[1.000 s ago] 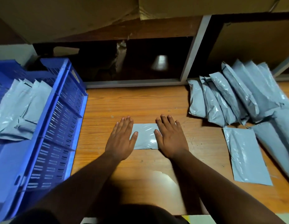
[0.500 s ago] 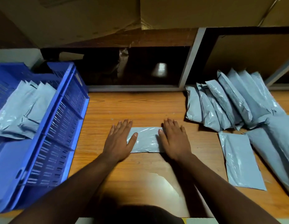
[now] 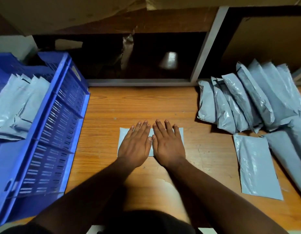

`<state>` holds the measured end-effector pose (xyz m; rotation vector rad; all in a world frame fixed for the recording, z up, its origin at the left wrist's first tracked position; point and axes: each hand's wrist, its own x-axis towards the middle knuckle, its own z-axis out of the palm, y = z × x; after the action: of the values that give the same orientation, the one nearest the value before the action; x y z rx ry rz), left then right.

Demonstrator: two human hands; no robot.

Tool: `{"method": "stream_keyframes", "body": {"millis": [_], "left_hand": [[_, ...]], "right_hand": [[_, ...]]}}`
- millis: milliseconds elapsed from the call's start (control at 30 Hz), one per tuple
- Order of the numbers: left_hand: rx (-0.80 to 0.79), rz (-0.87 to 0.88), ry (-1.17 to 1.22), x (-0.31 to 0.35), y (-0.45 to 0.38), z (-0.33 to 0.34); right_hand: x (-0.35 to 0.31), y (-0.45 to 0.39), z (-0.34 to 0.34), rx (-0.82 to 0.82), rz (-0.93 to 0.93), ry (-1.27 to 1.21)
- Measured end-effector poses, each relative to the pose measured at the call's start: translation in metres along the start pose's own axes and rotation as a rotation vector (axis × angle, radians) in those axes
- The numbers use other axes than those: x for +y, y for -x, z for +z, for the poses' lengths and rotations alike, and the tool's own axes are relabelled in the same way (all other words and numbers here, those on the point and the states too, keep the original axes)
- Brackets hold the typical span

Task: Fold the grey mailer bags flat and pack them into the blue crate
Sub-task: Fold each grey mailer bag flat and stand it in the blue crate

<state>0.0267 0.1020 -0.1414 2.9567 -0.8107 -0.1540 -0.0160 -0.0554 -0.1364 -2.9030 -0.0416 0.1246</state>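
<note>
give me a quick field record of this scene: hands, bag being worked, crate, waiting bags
left hand: flat, fingers straight, pressing on the folded bag
right hand: flat beside the left, pressing the same bag
folded grey mailer bag: on the wooden table, mostly covered by both hands
blue crate: left of the hands, grey bags already inside
flat mailer bag: on the table, right of the hands
pile of mailer bags: far right, overlapping

Grey mailer bags (image 3: 257, 164), blue slotted crate (image 3: 50, 141), orange-brown wood-grain table (image 3: 141, 105)
</note>
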Motion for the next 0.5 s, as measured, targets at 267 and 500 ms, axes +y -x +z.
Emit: {"method": "stream_keyframes", "body": {"millis": [267, 500], "left_hand": [[-0.016, -0.078, 0.079, -0.030, 0.021, -0.014], [0.059, -0.120, 0.311, -0.042, 0.049, -0.035]], "right_hand": [[0.057, 0.037, -0.019, -0.038, 0.034, -0.043], [0.058, 0.041, -0.034, -0.011, -0.027, -0.186]]}}
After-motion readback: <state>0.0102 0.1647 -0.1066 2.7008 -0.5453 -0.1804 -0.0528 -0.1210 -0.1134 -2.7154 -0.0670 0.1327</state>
